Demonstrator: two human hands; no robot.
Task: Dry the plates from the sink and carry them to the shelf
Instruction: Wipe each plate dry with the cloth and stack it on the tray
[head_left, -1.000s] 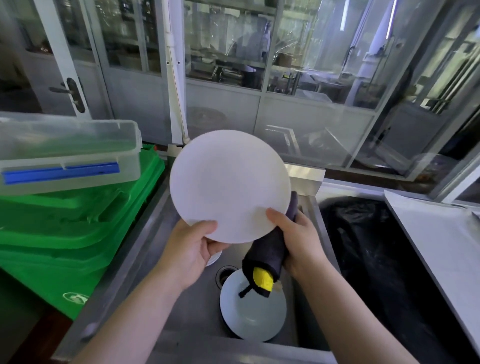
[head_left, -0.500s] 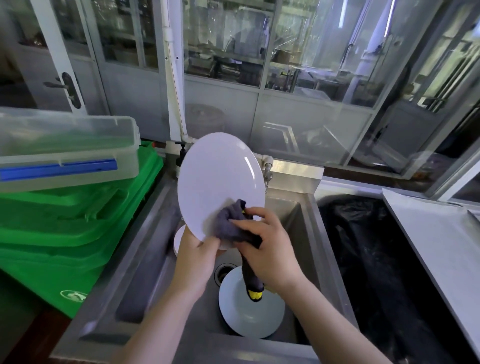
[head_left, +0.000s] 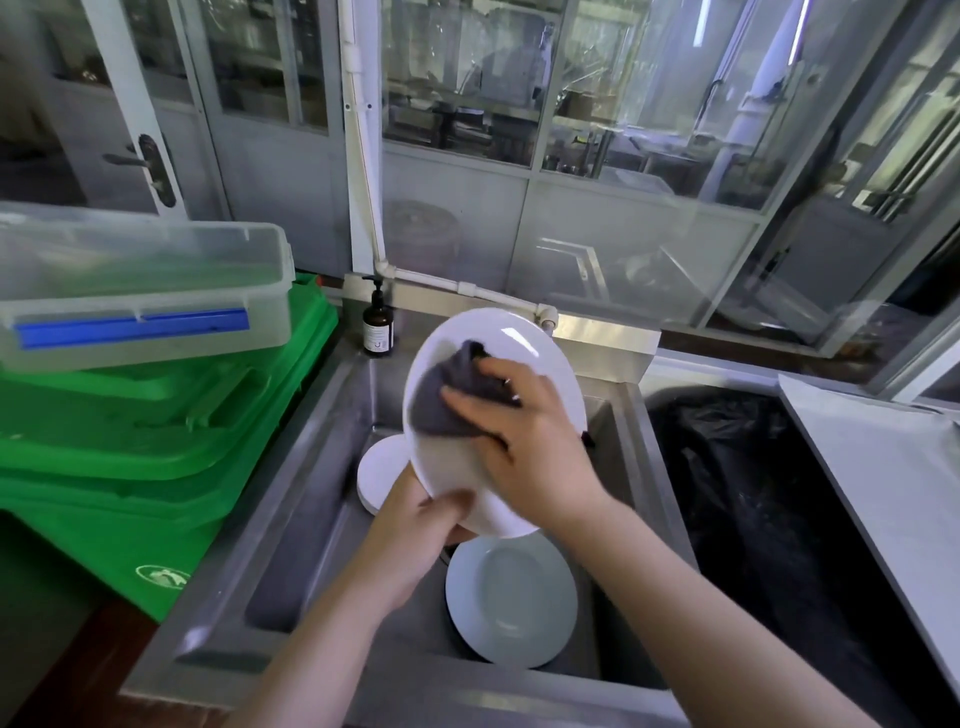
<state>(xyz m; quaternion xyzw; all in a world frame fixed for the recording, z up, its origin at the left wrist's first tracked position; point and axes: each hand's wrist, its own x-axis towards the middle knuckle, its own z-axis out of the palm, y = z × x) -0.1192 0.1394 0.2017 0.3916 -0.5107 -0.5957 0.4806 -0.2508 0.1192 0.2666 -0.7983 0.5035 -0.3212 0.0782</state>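
Gripping plate (head_left: 524, 338) rim: left hand (head_left: 415, 540) | right hand (head_left: 524, 441) presses cloth (head_left: 441, 400) on it

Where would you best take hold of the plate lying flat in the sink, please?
Grip the flat plate by its near rim, coming from above and from the person's side. It lies face up on the sink floor, so only the raised edge offers purchase: thumb on top, fingers slipped under. The far rim sits beneath the held plate and the left hand, so it is harder to reach.
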